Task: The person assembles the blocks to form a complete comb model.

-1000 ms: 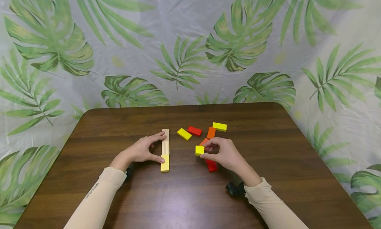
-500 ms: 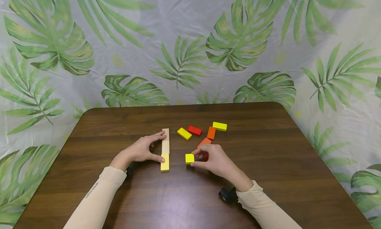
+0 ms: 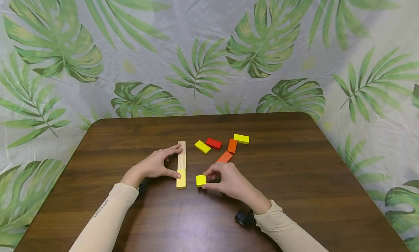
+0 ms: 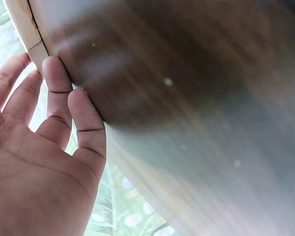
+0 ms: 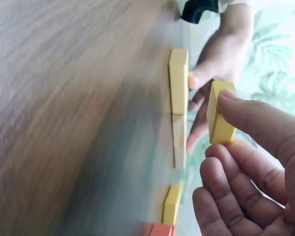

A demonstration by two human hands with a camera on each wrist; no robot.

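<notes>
A straight row of wooden blocks lies left of centre: a plain block (image 3: 182,146) at the far end, a lined pale piece (image 3: 181,162) in the middle and a light yellow block (image 3: 181,183) nearest. My left hand (image 3: 154,164) rests along its left side, thumb touching the light yellow block and fingertips at the plain one. Between thumb and fingers, my right hand (image 3: 227,179) pinches a bright yellow block (image 5: 222,113). That block is held apart from the row, to the right of its near end; in the head view only its squarish yellow face shows.
Beyond the right hand lie a yellow block (image 3: 202,147), a red block (image 3: 214,143), two orange blocks, one farther back (image 3: 232,146) and one nearer (image 3: 224,157), and another yellow block (image 3: 241,139). The brown table (image 3: 294,143) meets a leaf-print cloth (image 3: 196,44) at the back.
My right hand has carried the bright yellow block left and nearer to me, toward the row's near end. A red block seen earlier is now hidden behind that hand. The left hand stays put.
</notes>
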